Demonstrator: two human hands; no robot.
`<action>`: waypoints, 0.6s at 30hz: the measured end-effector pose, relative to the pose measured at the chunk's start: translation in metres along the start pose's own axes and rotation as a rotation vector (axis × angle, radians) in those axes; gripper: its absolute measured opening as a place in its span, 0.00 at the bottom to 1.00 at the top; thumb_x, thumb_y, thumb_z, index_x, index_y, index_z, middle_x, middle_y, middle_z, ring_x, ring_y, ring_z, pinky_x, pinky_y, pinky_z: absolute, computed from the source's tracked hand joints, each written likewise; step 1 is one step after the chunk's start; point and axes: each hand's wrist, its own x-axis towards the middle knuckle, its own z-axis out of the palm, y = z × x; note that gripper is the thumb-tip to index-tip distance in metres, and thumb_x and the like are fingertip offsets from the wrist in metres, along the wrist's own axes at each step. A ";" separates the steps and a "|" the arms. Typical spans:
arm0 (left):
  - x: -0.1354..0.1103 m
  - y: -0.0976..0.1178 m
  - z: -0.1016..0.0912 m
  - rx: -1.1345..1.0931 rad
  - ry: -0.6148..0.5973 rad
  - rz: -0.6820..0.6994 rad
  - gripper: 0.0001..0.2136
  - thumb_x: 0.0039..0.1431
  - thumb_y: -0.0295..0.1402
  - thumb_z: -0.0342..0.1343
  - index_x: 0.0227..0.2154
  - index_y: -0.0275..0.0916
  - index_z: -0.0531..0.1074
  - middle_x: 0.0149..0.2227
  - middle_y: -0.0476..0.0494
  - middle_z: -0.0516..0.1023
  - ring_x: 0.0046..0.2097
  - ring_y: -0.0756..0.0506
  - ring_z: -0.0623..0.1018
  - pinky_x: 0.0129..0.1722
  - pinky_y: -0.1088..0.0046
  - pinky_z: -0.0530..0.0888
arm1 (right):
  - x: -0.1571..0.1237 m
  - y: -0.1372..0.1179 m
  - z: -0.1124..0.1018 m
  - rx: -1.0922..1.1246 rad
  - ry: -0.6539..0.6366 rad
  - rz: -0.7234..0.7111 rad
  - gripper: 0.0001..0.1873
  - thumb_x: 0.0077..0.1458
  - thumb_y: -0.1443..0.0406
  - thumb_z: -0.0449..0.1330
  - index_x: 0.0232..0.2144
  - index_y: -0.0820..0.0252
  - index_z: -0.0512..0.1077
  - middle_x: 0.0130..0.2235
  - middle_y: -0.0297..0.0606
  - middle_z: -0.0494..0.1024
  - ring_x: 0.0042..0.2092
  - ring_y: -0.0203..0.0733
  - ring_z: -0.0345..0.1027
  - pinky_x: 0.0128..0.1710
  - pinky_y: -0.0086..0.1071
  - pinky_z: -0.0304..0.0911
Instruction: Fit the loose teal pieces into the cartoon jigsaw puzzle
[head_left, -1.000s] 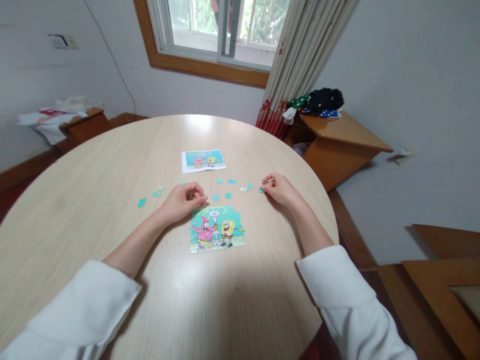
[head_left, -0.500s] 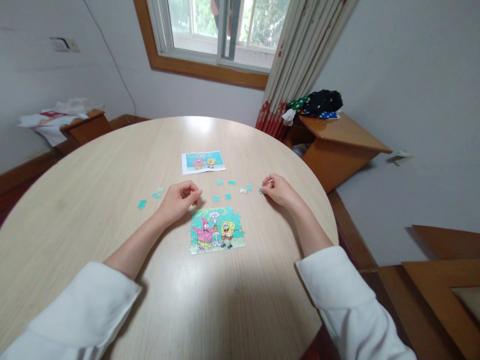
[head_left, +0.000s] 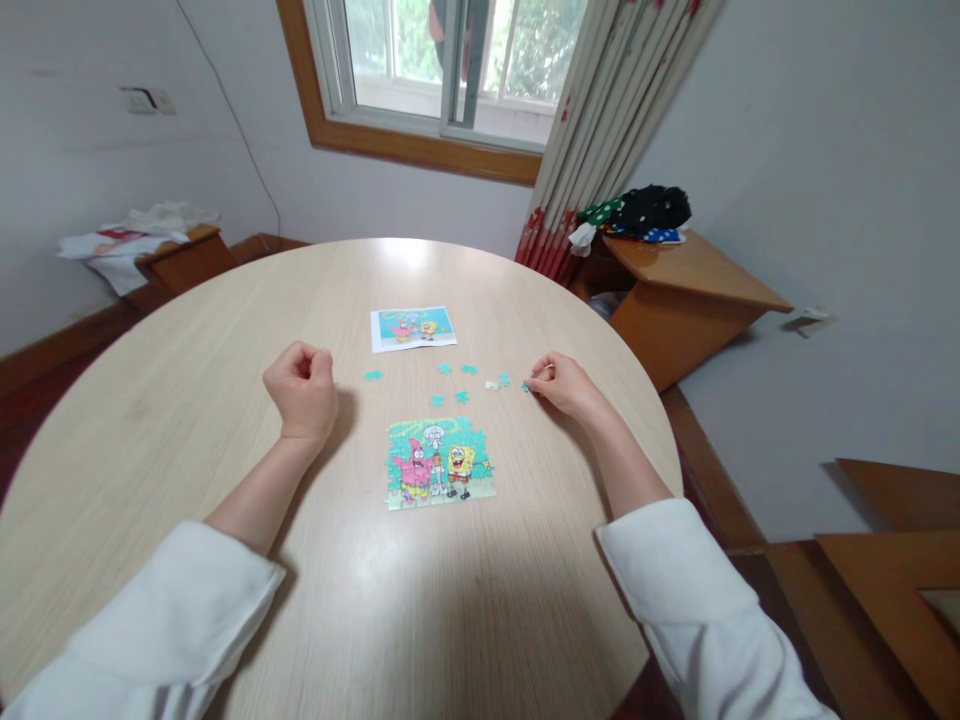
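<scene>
A partly assembled jigsaw puzzle [head_left: 441, 465] with cartoon figures lies flat on the round table, its top and side edges uneven. My left hand [head_left: 304, 392] is closed in a fist left of the puzzle, over the spot of some loose pieces; what it holds, if anything, is hidden. My right hand [head_left: 559, 383] pinches a small teal puzzle piece [head_left: 526, 387] at the tabletop, right of the puzzle. Between the hands lie several loose pieces, among them a teal one [head_left: 461, 397], a pale one [head_left: 492, 385] and one farther left [head_left: 373, 375].
A printed reference picture [head_left: 414, 328] lies behind the loose pieces on the wooden table [head_left: 405, 600]. Beyond the table's right edge stands a wooden stand [head_left: 694, 290] with dark cloth [head_left: 651, 208] on it. A curtain [head_left: 592, 120] hangs beside the window.
My left hand has moved left, away from the puzzle, and now covers the left loose pieces. A teal piece shows near where it was. My right hand keeps its pinch, almost still.
</scene>
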 end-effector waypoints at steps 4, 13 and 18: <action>0.000 0.001 -0.001 -0.005 -0.035 -0.036 0.13 0.49 0.26 0.50 0.14 0.41 0.56 0.15 0.55 0.55 0.22 0.51 0.58 0.21 0.73 0.57 | 0.000 -0.001 0.000 0.002 0.007 0.003 0.09 0.44 0.68 0.62 0.27 0.59 0.64 0.22 0.29 0.68 0.25 0.34 0.61 0.27 0.29 0.55; -0.004 0.001 -0.001 -0.012 -0.113 -0.031 0.13 0.49 0.29 0.50 0.14 0.41 0.55 0.16 0.54 0.55 0.22 0.51 0.58 0.21 0.73 0.57 | -0.001 -0.001 0.000 -0.034 0.028 -0.015 0.10 0.40 0.67 0.63 0.23 0.58 0.63 0.21 0.29 0.66 0.25 0.34 0.59 0.26 0.28 0.53; -0.013 0.007 0.003 -0.015 -0.270 0.017 0.12 0.50 0.30 0.50 0.14 0.41 0.56 0.16 0.55 0.56 0.21 0.52 0.58 0.22 0.74 0.58 | -0.002 -0.006 -0.001 0.040 0.143 0.002 0.09 0.43 0.67 0.61 0.21 0.58 0.62 0.20 0.29 0.64 0.24 0.34 0.58 0.26 0.29 0.52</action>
